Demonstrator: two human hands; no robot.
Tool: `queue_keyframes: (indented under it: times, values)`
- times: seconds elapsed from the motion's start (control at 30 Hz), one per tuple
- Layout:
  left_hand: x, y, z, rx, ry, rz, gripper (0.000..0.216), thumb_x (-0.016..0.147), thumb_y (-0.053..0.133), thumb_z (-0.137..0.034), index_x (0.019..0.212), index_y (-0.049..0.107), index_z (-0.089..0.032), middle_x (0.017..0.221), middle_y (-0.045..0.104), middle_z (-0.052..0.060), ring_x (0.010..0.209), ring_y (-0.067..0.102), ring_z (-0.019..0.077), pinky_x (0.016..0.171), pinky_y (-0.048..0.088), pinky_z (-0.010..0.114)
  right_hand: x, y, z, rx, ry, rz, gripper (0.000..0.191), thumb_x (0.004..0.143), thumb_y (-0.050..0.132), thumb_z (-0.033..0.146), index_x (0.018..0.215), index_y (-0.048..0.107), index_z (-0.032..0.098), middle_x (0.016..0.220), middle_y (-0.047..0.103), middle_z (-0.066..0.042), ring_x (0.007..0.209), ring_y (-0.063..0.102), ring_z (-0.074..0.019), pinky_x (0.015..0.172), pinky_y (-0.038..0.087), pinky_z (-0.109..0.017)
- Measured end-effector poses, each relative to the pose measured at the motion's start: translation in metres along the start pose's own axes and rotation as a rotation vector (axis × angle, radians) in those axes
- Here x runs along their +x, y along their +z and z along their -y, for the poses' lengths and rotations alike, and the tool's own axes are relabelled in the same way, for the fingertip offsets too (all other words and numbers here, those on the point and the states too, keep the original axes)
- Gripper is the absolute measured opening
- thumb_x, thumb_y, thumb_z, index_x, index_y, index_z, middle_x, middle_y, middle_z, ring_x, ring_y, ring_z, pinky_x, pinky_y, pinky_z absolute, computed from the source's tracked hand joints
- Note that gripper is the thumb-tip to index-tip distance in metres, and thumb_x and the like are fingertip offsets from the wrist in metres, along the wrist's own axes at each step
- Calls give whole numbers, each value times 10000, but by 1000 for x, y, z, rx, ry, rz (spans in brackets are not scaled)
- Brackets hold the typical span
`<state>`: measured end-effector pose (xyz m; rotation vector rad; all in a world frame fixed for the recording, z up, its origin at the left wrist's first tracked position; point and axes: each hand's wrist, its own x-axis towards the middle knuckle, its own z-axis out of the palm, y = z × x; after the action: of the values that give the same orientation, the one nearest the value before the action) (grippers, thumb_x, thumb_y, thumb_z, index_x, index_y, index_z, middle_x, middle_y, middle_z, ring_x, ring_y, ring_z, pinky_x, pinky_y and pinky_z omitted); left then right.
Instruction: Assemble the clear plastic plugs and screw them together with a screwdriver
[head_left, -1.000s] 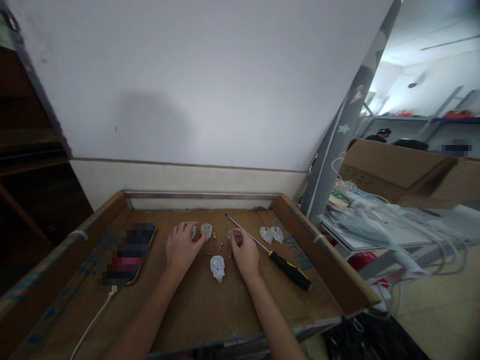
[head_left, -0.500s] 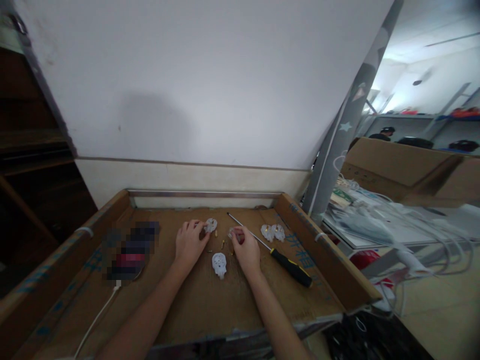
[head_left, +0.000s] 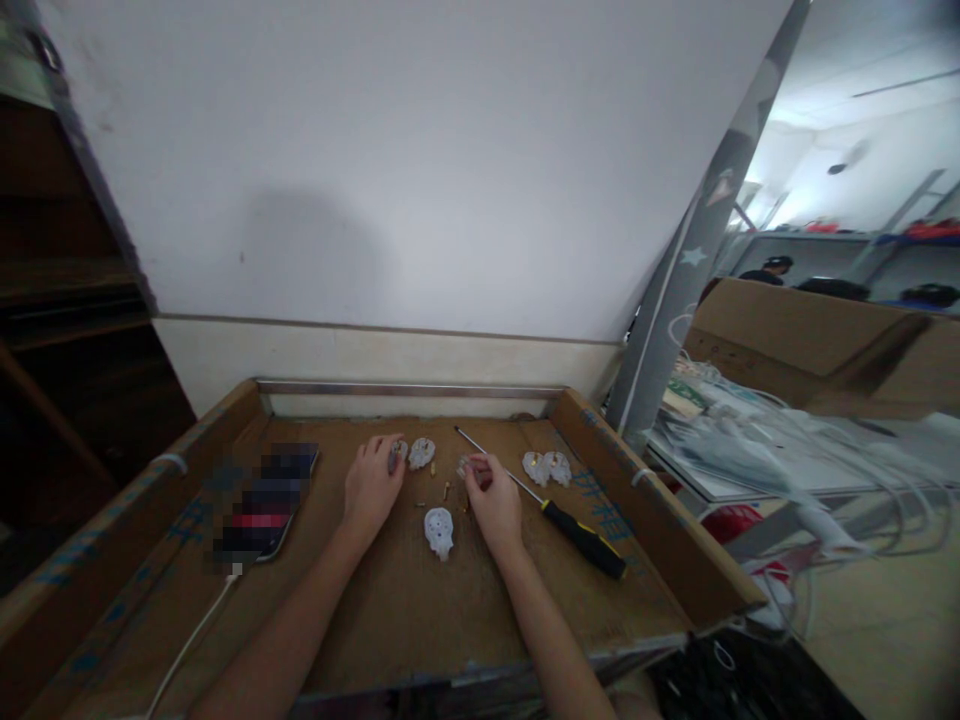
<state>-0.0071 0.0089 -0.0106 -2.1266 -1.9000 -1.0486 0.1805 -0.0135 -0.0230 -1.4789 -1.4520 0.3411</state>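
Near to far. White plug shell lies loose on the cardboard tray, between my wrists, nobody touching it. My right hand at 1 o'clock from it, fingers pinched together on a small clear-white plug part; exact grip too small to read. Screwdriver lies just right of that hand, shaft running to 11 o'clock behind the knuckles. My left hand at 11 o'clock from the shell, fingertips closed on a small grey piece, just beside another white plug half. Tiny brass bits lie loose between the hands. Two more plug halves at 2 o'clock. Phone on its cable at 9 o'clock.

Risk as I judge it: a wrist sweep scatters the brass bits, or knocks the screwdriver into the plug halves.
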Motion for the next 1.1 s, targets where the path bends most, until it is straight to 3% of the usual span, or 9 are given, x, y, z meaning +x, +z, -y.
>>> queue_keyframes:
  times: [0.17,0.33,0.6,0.7,0.9,1.1]
  values:
    - [4,3,-3,-33,128,-88,277,873,499,-235,1129,600,-201,1136,627,76,994,558,245,856,449,377,1,0,0,18,-2,16,201,797,493,322,910,600,195,855,680,-46,685,591,-171,626,434,-276]
    - [4,8,-7,-26,356,17,299,852,540,-195,1135,602,-269,1140,646,33,1000,556,232,824,419,384,1,0,1,30,1,19,192,797,495,307,911,599,193,835,674,-43,669,583,-169,621,423,-275]
    - [6,6,-6,9,282,-13,252,843,560,-210,1084,626,-239,1057,650,53,956,549,239,782,404,370,2,2,-1,81,8,4,196,789,515,323,908,600,193,803,668,-38,645,572,-166,621,424,-274]
    - [4,4,-10,-29,321,-34,244,832,573,-221,1067,632,-252,1092,642,45,982,537,232,812,396,371,3,3,-3,113,21,-12,223,796,508,331,942,594,185,781,667,-38,596,555,-155,598,426,-269]
    - [-2,8,-17,19,402,84,132,764,655,-230,890,686,-246,1052,650,41,974,522,256,860,370,419,5,6,-7,158,45,-26,237,793,520,337,952,596,178,760,658,-37,568,541,-150,577,425,-268]
    - [-4,9,-18,40,368,92,65,788,631,-244,824,682,-224,1001,657,43,943,525,246,820,385,400,5,7,-8,221,61,-24,236,777,546,367,920,608,189,758,666,-36,584,564,-154,584,439,-271]
